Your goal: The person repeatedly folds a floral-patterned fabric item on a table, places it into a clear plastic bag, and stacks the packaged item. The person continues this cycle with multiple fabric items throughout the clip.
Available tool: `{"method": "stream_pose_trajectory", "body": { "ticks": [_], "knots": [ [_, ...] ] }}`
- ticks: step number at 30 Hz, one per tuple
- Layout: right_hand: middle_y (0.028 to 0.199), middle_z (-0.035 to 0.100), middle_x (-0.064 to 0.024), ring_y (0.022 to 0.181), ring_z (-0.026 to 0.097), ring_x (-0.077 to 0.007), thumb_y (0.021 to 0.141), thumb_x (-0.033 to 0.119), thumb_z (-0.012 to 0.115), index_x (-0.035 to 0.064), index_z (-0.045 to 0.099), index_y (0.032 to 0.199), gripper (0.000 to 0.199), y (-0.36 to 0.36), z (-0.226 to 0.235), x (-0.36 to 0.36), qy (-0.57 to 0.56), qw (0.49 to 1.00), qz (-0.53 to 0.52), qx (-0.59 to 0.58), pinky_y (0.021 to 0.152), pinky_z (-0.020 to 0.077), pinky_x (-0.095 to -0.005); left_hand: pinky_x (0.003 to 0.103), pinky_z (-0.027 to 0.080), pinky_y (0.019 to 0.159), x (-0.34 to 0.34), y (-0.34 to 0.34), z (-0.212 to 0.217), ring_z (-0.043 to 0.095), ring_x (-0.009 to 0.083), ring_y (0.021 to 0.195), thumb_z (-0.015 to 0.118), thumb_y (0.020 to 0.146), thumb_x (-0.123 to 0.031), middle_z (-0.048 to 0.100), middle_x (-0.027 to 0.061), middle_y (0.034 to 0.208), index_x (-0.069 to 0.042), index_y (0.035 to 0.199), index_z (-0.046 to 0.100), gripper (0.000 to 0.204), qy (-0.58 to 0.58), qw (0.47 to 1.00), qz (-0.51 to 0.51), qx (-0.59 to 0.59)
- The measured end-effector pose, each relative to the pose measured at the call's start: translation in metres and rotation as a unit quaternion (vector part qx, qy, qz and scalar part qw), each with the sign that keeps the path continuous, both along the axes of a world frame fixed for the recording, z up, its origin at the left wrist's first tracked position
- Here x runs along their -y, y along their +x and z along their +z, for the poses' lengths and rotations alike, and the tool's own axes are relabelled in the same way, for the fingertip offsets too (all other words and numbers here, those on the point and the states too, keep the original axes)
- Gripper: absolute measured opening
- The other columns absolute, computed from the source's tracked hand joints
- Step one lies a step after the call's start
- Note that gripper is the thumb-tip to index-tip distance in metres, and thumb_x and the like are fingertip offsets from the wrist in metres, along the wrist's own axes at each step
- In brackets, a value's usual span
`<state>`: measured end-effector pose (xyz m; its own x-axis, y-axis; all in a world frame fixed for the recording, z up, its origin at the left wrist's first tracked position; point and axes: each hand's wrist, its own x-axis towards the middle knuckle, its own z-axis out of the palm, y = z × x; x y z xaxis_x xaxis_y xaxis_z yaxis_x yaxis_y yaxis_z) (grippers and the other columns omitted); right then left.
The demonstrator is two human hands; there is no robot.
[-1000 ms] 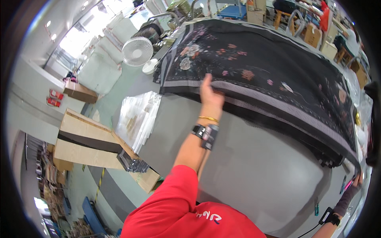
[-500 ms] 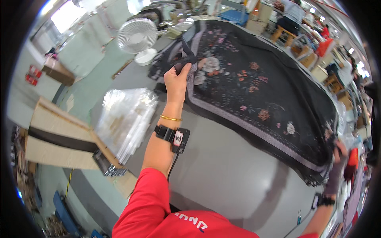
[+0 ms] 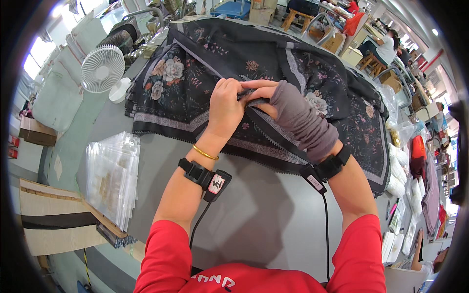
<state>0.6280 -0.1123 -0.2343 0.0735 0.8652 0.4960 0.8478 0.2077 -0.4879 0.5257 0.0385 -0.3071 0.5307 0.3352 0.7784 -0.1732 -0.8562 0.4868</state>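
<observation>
A black scarf point(image 3: 190, 90) with a floral print, a grey patterned border and a small-toothed edge lies in layers across the grey table point(image 3: 254, 205). My left hand point(image 3: 226, 105) pinches a gathered edge of it near the middle. Right beside it, my right hand point(image 3: 268, 97), in a grey fingerless sleeve, grips the same bunched cloth. Between the two hands the fabric is lifted and folded, and the fingertips partly hide it. Both wrists carry black strapped devices with cables.
Clear plastic bags point(image 3: 113, 173) lie stacked at the table's left edge. A white fan point(image 3: 102, 69) stands at the far left. More plastic bags point(image 3: 398, 168), pens and small packets line the right side. Other people work at tables farther back on the right.
My right hand has come from the far right to the middle beside my left hand. The cloth, spread wide before, is now folded over and gathered between them.
</observation>
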Motion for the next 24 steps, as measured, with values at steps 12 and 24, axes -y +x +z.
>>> {"method": "stream_pose_trajectory", "body": {
  "ticks": [12, 24],
  "knots": [
    [0.102, 0.068, -0.0126, 0.091, 0.070, -0.0328, 0.085, -0.003, 0.074, 0.0019, 0.072, 0.102, 0.018, -0.002, -0.022, 0.022, 0.058, 0.995, -0.087, -0.005, 0.079, 0.0572, -0.0365, 0.027, 0.056, 0.090, -0.002, -0.021, -0.008, 0.068, 0.0108, 0.097, 0.073, 0.096, -0.001, 0.072, 0.0054, 0.103, 0.002, 0.119, 0.073, 0.023, -0.455, 0.846, -0.253, -0.116],
    [0.100, 0.063, -0.0111, 0.084, 0.068, -0.0341, 0.082, -0.009, 0.070, 0.0072, 0.071, 0.113, 0.035, 0.002, -0.009, 0.041, 0.042, 0.981, -0.157, 0.104, 0.072, 0.0557, -0.0403, 0.024, 0.052, 0.078, -0.006, -0.013, 0.001, 0.063, 0.0079, 0.084, 0.078, 0.092, 0.003, 0.069, -0.0001, 0.092, 0.004, 0.096, 0.077, 0.005, -0.311, 0.914, -0.248, -0.085]
  ]
}}
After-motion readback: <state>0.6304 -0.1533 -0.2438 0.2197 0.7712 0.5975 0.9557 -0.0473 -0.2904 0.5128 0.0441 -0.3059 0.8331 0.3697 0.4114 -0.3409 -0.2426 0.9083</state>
